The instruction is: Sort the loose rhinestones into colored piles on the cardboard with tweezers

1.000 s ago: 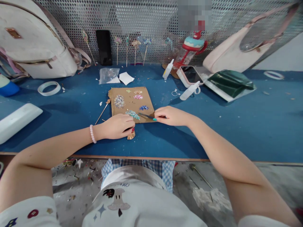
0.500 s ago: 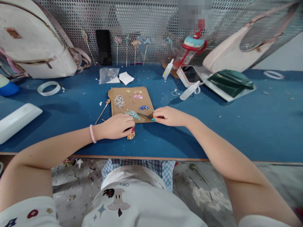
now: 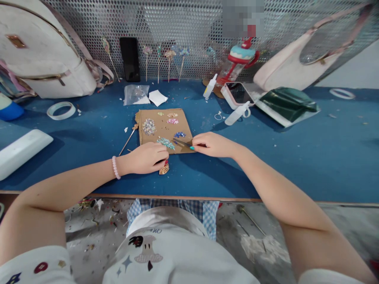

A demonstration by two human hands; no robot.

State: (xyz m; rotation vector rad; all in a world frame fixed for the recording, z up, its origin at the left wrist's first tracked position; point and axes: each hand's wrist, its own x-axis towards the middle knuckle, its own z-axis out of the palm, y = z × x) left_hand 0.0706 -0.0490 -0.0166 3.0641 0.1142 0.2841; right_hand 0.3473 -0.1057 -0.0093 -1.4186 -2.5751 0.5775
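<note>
My right hand (image 3: 213, 144) grasps a pair of tweezers (image 3: 182, 142) over the cardboard (image 3: 182, 124), which lies left of the middle of the worktop (image 3: 219, 173), nearer its front edge than its side edges. The tips point between the blue beads (image 3: 179, 135) and the turquoise beads (image 3: 166, 143); whether they nip a bead is too small to tell. My left hand (image 3: 148, 157) pinches the gold fan (image 3: 164, 169) in its fingertips, just in front of the cardboard and towards the worktop's front edge. Those two piles sit close together, so a careless sweep of the tips could mix the colours. Squeezing too hard might flick a bead off the cardboard — and a loose one could roll over the front edge to the floor (image 3: 225, 236). My left fingers are right beside the turquoise pile, so lifting them clumsily could scatter it. My right hand is at the cardboard's right edge; leaning on it might tilt or slide the lot, pale beads (image 3: 149, 127) and pink beads (image 3: 172, 121) included.
</note>
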